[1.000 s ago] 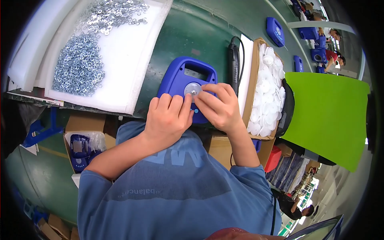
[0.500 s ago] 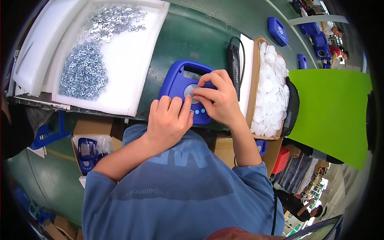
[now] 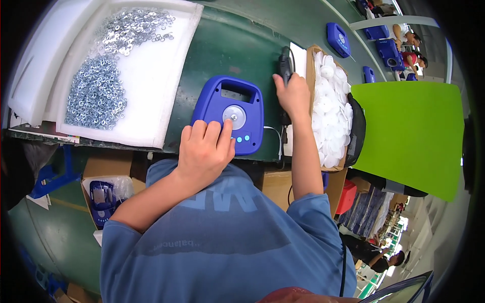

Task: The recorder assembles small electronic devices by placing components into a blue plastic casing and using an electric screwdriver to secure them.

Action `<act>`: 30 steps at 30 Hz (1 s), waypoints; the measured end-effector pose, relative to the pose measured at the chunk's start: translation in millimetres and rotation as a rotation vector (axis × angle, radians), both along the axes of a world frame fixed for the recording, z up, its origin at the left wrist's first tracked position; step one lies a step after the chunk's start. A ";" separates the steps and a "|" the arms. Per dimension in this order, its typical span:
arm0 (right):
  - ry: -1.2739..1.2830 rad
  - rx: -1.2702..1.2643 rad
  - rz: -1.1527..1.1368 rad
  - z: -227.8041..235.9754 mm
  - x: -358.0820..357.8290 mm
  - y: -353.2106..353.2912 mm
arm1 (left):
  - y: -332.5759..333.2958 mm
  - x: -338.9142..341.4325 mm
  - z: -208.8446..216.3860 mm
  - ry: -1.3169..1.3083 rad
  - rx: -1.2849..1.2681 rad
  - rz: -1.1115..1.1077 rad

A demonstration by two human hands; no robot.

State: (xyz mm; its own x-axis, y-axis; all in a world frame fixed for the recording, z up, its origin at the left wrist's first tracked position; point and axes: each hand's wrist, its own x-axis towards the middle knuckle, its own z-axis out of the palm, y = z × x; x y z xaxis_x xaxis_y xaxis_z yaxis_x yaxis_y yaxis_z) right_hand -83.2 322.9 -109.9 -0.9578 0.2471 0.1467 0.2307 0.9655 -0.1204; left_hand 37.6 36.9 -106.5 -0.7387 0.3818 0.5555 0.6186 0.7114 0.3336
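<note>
A blue plastic housing (image 3: 204,108) with a handle slot lies flat on the bench in front of me. On its face sit a clear round disc (image 3: 239,114) with a small metal piece at its centre, and a row of light-blue dots. My left hand (image 3: 204,151) rests on the near left of the housing, fingers stretched out, the index fingertip on the disc near its centre. To the right of the housing, my right hand (image 3: 294,97) is closed round a black electric screwdriver (image 3: 284,61), which lies along a white strip. My palm hides the tool's middle.
At left, a white foam tray (image 3: 146,96) bears heaps of metal washers (image 3: 96,93). A cardboard box (image 3: 310,76) of white plastic discs (image 3: 331,111) stands right of the screwdriver, beside a bright green panel (image 3: 409,136). More blue housings (image 3: 338,39) and people are farther off.
My right hand has left the disc and moved right onto the screwdriver, closing round it. My left hand stays on the housing. The whole view has shifted slightly left.
</note>
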 end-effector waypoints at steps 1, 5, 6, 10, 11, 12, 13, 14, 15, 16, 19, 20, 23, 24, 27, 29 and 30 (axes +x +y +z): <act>-0.003 -0.080 -0.021 7.2 -2.7 10.6 | -0.9 1.0 0.2 -0.003 0.005 0.003; 0.449 -0.854 -0.128 56.9 27.7 36.9 | 0.6 0.1 -2.1 -0.025 0.012 0.005; 0.545 -1.018 -0.154 82.5 39.7 26.0 | 0.3 -0.6 -2.0 -0.015 0.012 0.002; 0.745 -1.372 -0.158 128.7 72.4 -11.5 | -1.3 -0.6 -2.0 -0.025 0.019 -0.004; 0.745 -1.378 -0.164 128.6 76.2 -21.8 | -0.5 -1.6 -2.0 -0.029 0.027 -0.008; 0.780 -1.471 0.022 126.3 78.9 -34.1 | -0.1 -2.7 -2.0 -0.033 0.034 -0.011; 0.808 -1.559 0.214 121.3 79.4 -48.1 | -0.4 -2.6 -3.3 -0.036 0.026 -0.008; 0.861 -1.402 0.153 115.3 77.3 -65.1 | 0.2 -2.9 -3.1 -0.030 0.026 -0.013; 0.872 -1.405 0.272 108.0 77.9 -80.4 | 0.6 -2.7 -2.7 -0.024 0.028 -0.018; 0.873 -1.407 0.398 101.1 77.0 -94.6 | 0.8 -1.8 -2.5 -0.028 0.024 -0.013; 0.884 -1.507 0.686 84.6 74.0 -123.6 | 1.5 -0.1 -2.0 -0.047 0.017 0.013; 0.870 -1.482 0.698 84.7 75.3 -129.6 | 1.5 -0.1 -1.5 -0.057 0.019 0.009; 0.798 -1.390 0.645 80.0 75.6 -134.5 | 2.0 0.5 -4.5 -0.068 0.038 0.012; 0.776 -1.388 0.623 76.0 74.0 -134.6 | 2.0 0.9 -5.7 -0.064 0.053 0.010; 0.759 -1.355 0.593 68.6 70.5 -136.5 | 1.1 0.5 -5.6 -0.061 0.043 0.010; 0.780 -1.379 0.665 63.9 67.3 -134.4 | 0.3 -0.2 -4.9 -0.062 0.047 0.005; 0.775 -1.379 0.666 64.4 67.5 -136.0 | -0.1 -0.7 -4.4 -0.060 0.049 -0.003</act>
State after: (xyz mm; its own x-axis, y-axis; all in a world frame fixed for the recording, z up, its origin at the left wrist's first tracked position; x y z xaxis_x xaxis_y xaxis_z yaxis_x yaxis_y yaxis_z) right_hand -15.6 186.9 -45.5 -0.7534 0.1984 0.6269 -0.6456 -0.0418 -0.7625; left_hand 36.9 36.8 -111.0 -0.7702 0.3572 0.5283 0.5984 0.6915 0.4048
